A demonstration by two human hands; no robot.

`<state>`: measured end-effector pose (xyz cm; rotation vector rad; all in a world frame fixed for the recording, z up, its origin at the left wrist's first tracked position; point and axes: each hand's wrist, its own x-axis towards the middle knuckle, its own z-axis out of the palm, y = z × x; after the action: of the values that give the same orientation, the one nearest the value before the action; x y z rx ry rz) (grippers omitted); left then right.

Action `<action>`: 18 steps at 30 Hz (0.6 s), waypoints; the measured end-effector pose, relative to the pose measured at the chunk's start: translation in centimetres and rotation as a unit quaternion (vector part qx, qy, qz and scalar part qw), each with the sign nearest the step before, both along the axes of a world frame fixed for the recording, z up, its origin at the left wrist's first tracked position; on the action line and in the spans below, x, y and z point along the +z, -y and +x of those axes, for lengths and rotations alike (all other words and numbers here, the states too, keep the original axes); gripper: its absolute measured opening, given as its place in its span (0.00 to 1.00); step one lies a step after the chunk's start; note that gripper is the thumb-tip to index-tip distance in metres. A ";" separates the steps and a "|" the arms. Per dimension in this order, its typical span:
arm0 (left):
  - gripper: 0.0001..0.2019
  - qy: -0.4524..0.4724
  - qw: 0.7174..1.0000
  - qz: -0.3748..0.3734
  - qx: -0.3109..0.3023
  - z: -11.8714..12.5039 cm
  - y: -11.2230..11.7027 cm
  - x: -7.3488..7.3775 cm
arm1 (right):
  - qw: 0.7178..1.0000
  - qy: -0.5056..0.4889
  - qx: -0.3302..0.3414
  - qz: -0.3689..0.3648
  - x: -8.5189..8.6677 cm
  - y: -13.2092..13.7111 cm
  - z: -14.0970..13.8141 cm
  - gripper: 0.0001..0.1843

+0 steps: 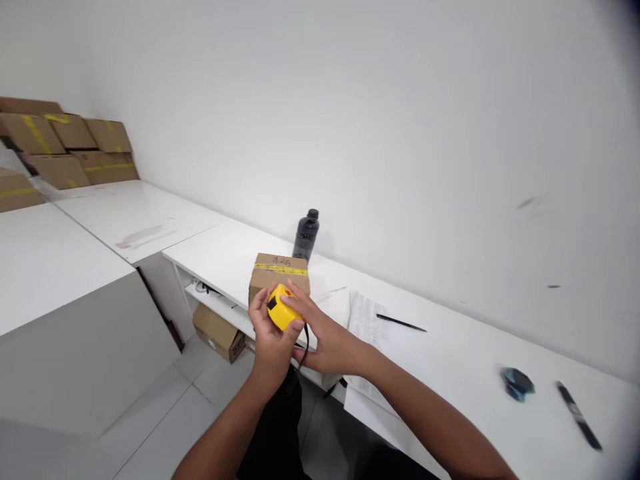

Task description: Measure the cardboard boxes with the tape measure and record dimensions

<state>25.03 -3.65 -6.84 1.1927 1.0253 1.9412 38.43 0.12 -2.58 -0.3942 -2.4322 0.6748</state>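
Observation:
A yellow tape measure with a black patch and a black wrist strap is held between both hands in front of me. My left hand wraps its near left side, thumb against the casing. From the right, my right hand grips it too, fingers over its top; the strap hangs below. Just behind the tape measure sits a cardboard box with yellow tape and dark handwriting on top. A dark bottle with a black cap stands upright behind the box.
On the white table lie printed papers, a black pen, a blurred dark teal object and a long black object. Taped boxes are stacked far left. Another carton stands below the table.

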 end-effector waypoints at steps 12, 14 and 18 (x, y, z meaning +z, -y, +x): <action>0.38 -0.088 0.984 -0.154 -0.015 -11.0 -3.5 2.0 | 0.976 -0.138 -0.033 -0.166 2.2 -9.4 -7.8 0.32; 0.41 -0.067 0.974 -0.213 0.040 -11.1 -6.6 0.6 | 0.950 -0.153 -0.072 -0.264 2.0 -11.9 -9.2 0.30; 0.38 0.014 0.970 -0.233 -0.070 -11.0 -10.9 -2.1 | 0.915 -0.163 -0.112 -0.352 0.4 -14.8 -11.4 0.31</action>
<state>14.01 7.26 -8.95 0.9382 1.2573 1.4914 26.99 14.97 -2.17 -0.7578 -1.7305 1.3815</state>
